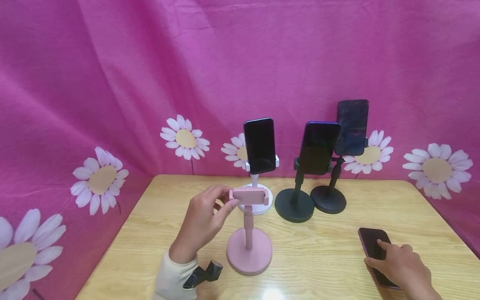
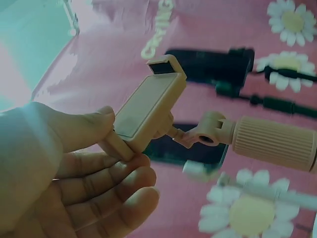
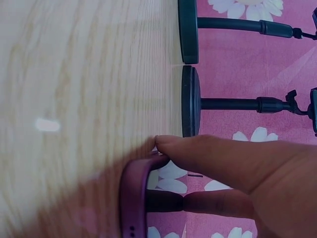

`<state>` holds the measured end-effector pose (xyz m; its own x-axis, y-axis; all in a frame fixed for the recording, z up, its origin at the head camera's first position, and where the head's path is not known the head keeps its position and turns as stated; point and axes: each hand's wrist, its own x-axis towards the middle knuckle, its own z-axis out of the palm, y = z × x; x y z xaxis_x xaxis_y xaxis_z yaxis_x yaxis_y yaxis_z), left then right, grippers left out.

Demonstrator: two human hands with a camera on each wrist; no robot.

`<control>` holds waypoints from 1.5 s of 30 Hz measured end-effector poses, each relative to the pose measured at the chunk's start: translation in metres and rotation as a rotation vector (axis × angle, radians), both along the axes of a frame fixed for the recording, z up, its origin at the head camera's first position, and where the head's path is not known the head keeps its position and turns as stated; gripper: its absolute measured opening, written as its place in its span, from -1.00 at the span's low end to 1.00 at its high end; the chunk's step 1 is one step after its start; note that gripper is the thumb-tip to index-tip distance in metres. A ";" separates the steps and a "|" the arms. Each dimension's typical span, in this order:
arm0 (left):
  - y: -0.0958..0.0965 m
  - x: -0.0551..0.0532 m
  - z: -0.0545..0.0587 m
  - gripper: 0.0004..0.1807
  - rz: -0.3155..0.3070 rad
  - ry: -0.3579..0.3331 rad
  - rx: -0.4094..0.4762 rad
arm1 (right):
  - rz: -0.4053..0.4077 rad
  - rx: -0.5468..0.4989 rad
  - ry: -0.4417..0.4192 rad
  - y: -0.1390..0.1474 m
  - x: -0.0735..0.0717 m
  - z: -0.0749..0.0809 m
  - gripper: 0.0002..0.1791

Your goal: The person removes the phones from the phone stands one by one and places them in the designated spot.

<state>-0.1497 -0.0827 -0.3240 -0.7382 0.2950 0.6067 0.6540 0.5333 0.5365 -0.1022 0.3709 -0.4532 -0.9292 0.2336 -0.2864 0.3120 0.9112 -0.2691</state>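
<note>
My left hand (image 1: 202, 218) pinches the left end of the clamp (image 1: 249, 196) on a pink phone stand (image 1: 249, 252), thumb on the near side. The left wrist view shows the same clamp (image 2: 148, 106), holding no phone, with the left hand's (image 2: 84, 163) thumb and index finger at its end. A dark phone (image 1: 375, 246) with a purple edge lies on the table at the right. My right hand (image 1: 406, 266) touches it, index finger on the screen and thumb at the left edge. In the right wrist view the phone's purple side (image 3: 132, 198) shows near the thumb.
Behind stand a white stand (image 1: 270, 200), a dark green stand (image 1: 294, 206) and a black stand (image 1: 328, 200), each holding a phone upright. A pink flowered cloth (image 1: 225, 62) hangs behind the wooden table (image 1: 318, 266).
</note>
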 end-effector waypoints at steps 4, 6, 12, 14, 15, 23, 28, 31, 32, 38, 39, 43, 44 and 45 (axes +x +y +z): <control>-0.019 -0.011 -0.002 -0.74 0.074 0.002 -0.012 | -0.006 -0.001 -0.017 0.004 -0.002 -0.004 0.24; -0.028 -0.017 -0.002 -0.75 0.102 -0.001 -0.017 | -0.007 -0.001 -0.024 0.005 -0.002 -0.007 0.25; -0.055 -0.040 0.001 -0.72 0.146 -0.056 -0.019 | -0.001 -0.009 -0.024 0.007 -0.003 -0.006 0.26; -0.063 -0.049 0.002 -0.72 0.150 -0.068 -0.015 | 0.002 -0.012 -0.025 0.008 -0.003 -0.005 0.27; -0.066 -0.052 0.003 -0.72 0.157 -0.073 -0.012 | 0.004 -0.013 -0.024 0.008 -0.003 -0.005 0.27; -0.086 -0.078 0.006 -0.72 0.196 -0.084 0.023 | -0.005 0.003 -0.032 0.007 -0.006 -0.003 0.28; -0.093 -0.092 0.006 -0.73 0.205 -0.076 0.043 | -0.020 0.000 -0.040 0.006 -0.007 -0.003 0.29; -0.096 -0.098 0.007 -0.74 0.217 -0.073 0.036 | -0.026 0.000 -0.051 0.006 -0.008 -0.004 0.29; -0.096 -0.100 0.007 -0.74 0.219 -0.073 0.035 | -0.025 0.002 -0.054 0.006 -0.008 -0.004 0.29; -0.101 -0.108 0.007 -0.74 0.244 -0.065 0.027 | -0.023 0.002 -0.062 0.006 -0.008 -0.007 0.29; -0.101 -0.110 0.006 -0.74 0.249 -0.064 0.029 | -0.021 0.000 -0.059 0.006 -0.008 -0.007 0.29; -0.104 -0.118 0.004 -0.71 0.272 -0.038 0.025 | -0.019 0.001 -0.051 0.005 -0.008 -0.006 0.29; -0.104 -0.121 0.003 -0.70 0.276 -0.032 0.023 | -0.021 0.002 -0.053 0.004 -0.007 -0.006 0.29; -0.105 -0.123 0.002 -0.70 0.282 -0.030 0.023 | -0.021 0.003 -0.056 0.004 -0.007 -0.005 0.29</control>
<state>-0.2730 -0.1873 -0.3217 -0.8070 0.0623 0.5873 0.4654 0.6793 0.5674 -0.1094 0.3747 -0.4581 -0.9066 0.2539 -0.3369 0.3457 0.9049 -0.2484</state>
